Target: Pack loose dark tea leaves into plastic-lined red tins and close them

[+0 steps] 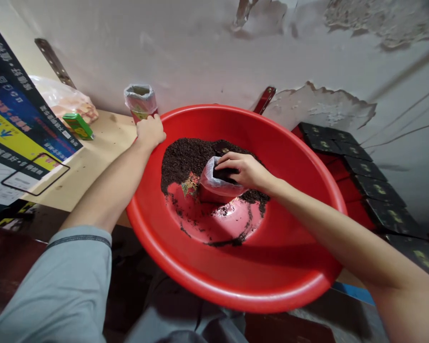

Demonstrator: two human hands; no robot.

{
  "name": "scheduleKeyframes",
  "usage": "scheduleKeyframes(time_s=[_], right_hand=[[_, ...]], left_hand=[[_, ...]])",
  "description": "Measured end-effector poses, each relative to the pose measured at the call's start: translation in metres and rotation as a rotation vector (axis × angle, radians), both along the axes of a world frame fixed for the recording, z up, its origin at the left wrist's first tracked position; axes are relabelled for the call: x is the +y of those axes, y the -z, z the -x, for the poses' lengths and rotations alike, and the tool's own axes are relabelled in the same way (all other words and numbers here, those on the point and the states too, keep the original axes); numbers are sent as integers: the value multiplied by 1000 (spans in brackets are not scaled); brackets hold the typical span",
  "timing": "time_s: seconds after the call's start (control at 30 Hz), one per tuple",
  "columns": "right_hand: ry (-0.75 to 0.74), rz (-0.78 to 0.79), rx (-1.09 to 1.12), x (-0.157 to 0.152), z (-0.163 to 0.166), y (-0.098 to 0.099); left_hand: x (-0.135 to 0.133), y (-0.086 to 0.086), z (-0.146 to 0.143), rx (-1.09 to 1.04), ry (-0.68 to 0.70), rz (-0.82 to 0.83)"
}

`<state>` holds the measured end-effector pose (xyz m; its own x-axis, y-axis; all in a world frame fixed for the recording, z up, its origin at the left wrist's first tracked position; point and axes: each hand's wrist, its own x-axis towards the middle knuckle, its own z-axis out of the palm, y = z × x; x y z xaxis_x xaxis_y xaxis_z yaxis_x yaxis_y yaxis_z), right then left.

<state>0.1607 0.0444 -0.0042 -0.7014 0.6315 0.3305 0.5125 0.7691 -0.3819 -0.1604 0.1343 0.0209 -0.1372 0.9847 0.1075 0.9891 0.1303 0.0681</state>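
Observation:
A big red plastic basin (271, 267) tilts toward me and holds a heap of dark loose tea leaves (186, 159). My left hand (149, 132) is closed over the basin's far left rim. My right hand (241, 170) reaches into the basin and grips the mouth of a small red can lined with a clear plastic bag (214, 183), which lies on its side against the leaves. Dark leaves show inside the bag's opening under my fingers.
Another bag-lined can (140, 101) stands upright on the wooden tabletop (96, 152) just behind my left hand. A green box (77, 125) and a plastic bag lie further left, beside a printed poster (17, 128). Black and red boxes (364, 181) are stacked at the right against the peeling wall.

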Motion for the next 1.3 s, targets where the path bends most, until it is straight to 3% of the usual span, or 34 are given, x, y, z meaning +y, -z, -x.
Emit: scheduleKeyframes(time_s=[0.2, 0.3, 0.37, 0.43, 0.57, 0.73, 0.83, 0.97, 1.07, 1.17, 1.23, 1.3], right_hand=[[186, 7, -156, 0, 6, -1], [113, 67, -187, 1, 6, -10], [35, 126, -171, 3, -6, -18], [50, 141, -162, 7, -26, -23], [145, 127, -214, 14, -63, -11], [295, 71, -180, 20, -61, 10], [305, 30, -143, 20, -61, 3], [219, 113, -220, 13, -67, -8], [322, -4, -181, -2, -46, -11], [354, -141, -86, -27, 0, -3], [174, -127, -62, -48, 35, 15], [-82, -44, -64, -68, 69, 45]], left_hand=[[6, 0, 0, -15, -12, 30], [8, 0, 2, -3, -9, 33], [8, -1, 1, -2, -15, 43], [7, -3, 0, 5, -14, 50], [5, -6, -1, 17, 16, 64], [3, -6, -1, 28, 7, 78], [1, -7, -1, 43, 14, 79], [-1, -9, -2, -2, 15, 71], [1, -7, 0, -72, 2, 56], [5, -2, 3, -109, 11, 31], [7, 1, 4, -97, 19, 17], [7, 2, 4, -57, 16, 14]])
